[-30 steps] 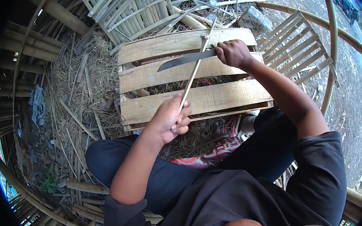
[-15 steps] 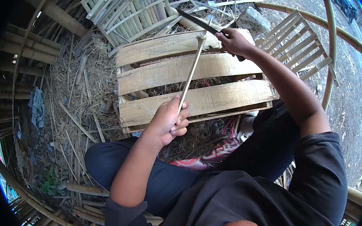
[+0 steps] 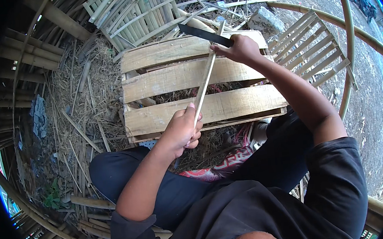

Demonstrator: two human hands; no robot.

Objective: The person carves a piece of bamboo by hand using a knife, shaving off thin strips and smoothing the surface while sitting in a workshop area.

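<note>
My left hand (image 3: 184,130) is closed around the lower end of a thin bamboo strip (image 3: 205,82). The strip slants up and away to the right, over a low wooden slatted crate (image 3: 169,79). In my right hand (image 3: 241,50) is the handle of a long dark knife (image 3: 198,32), its blade pointing left and a little away. The blade crosses the strip near its far end, and my right thumb lies by the strip there. My fingers hide most of the handle.
Beyond the crate lies a bamboo slatted panel (image 3: 144,16) among loose strips. A second slatted rack (image 3: 312,47) leans at the right, near a concrete block (image 3: 265,20). Shavings and bamboo scraps cover the ground at left. A red-and-white sack (image 3: 223,164) lies between my legs.
My right hand has turned and shifted slightly nearer and left, so the knife now lies flatter across the strip. A pale curl near the strip's far end no longer shows.
</note>
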